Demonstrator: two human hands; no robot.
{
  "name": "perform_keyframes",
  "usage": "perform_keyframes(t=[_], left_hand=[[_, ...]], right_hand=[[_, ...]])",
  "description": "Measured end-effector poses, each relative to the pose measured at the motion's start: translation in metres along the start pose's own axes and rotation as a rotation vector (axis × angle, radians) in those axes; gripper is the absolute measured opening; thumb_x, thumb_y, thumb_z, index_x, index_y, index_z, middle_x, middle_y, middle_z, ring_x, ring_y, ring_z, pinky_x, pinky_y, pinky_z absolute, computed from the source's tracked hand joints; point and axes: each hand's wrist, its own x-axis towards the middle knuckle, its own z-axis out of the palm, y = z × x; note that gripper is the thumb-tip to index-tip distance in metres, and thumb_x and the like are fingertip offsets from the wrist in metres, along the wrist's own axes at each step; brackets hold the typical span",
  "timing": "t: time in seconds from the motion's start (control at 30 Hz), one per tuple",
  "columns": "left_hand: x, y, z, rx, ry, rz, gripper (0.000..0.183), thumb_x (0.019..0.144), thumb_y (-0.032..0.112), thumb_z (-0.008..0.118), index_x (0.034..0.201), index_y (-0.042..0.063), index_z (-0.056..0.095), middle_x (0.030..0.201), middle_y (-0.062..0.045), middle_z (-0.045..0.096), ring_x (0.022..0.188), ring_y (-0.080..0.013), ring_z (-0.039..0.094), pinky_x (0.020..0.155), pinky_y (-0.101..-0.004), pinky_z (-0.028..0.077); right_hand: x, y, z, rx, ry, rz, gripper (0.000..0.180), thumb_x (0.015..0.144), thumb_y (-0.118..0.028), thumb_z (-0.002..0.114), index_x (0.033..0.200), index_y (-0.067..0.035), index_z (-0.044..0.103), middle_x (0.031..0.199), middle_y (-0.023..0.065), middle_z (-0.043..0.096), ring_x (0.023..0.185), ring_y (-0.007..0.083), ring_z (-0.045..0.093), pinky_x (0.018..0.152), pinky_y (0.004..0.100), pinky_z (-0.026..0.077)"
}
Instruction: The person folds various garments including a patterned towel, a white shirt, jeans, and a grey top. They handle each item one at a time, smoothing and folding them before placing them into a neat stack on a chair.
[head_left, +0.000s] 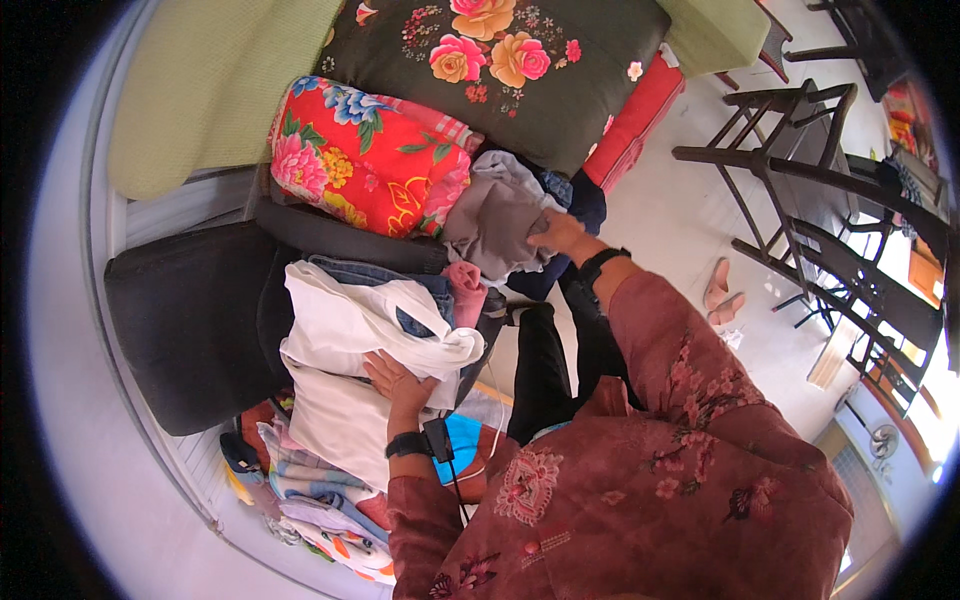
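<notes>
My left hand (403, 382) lies palm down with its fingers spread on a white garment (330, 322), which is loosely bunched over a dark chair seat. Folded blue denim (431, 289) shows from under the white cloth, and a rolled pink cloth (466, 291) sits at its side. Farther off, my right hand (559, 232) has its fingers curled into a grey garment (499, 217). That grey cloth rests against a red floral quilted bundle (367, 157). Dark blue clothing (589, 202) lies partly under the grey garment.
A black cushion with printed roses (517, 52) sits beyond the bundle, over red folded fabric (637, 127). A dark chair back (199, 330) stands at left. More folded clothes (322, 495) lie beside my left forearm. Pink slippers (718, 285) and dark wooden chairs (795, 157) are at right.
</notes>
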Motion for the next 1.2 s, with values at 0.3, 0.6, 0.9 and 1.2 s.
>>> perform_keyframes(t=[0.3,0.6,0.9,1.2], left_hand=[[0.001,0.008,-0.009,-0.035,-0.099,-0.092,0.139,0.054,0.047,0.084,0.146,0.004,-0.010,0.151,-0.029,-0.013,0.139,-0.0498,-0.008,0.109,-0.0607,0.004],[-0.008,0.015,-0.050,-0.224,-0.061,-0.060,0.116,0.057,0.042,0.084,0.147,0.007,0.020,0.152,-0.029,0.007,0.139,-0.0485,0.009,0.112,-0.0527,0.014],[-0.064,0.011,-0.115,-1.895,0.161,-0.147,0.056,0.098,0.048,0.039,0.132,0.005,0.048,0.125,-0.015,0.058,0.118,-0.0278,0.053,0.102,-0.0409,0.040],[-0.113,-0.044,-0.058,-2.664,0.209,-0.243,0.086,0.088,0.070,0.029,0.145,0.006,0.025,0.148,-0.013,0.033,0.135,-0.0316,0.033,0.111,-0.0482,0.027]], right_hand=[[-0.081,-0.018,0.012,0.126,-0.110,-0.527,0.041,0.074,-0.038,0.068,0.090,-0.001,0.060,0.095,0.0196,0.060,0.091,0.0370,0.060,0.077,0.0423,0.048],[-0.177,-0.106,-0.156,1.060,0.079,-0.477,0.033,0.086,-0.014,0.062,0.115,0.001,0.059,0.109,0.0024,0.061,0.099,0.0098,0.054,0.088,0.0264,0.044],[-0.287,-0.234,-0.131,-0.061,0.037,-1.472,0.021,0.072,-0.009,0.068,0.085,-0.003,0.053,0.125,0.0174,0.053,0.112,0.0349,0.052,0.095,0.0401,0.042],[-0.249,-0.188,-0.002,-0.498,-0.318,-1.289,0.021,0.072,-0.018,0.070,0.085,-0.006,0.058,0.092,0.0124,0.058,0.092,0.0310,0.055,0.082,0.0421,0.045]])
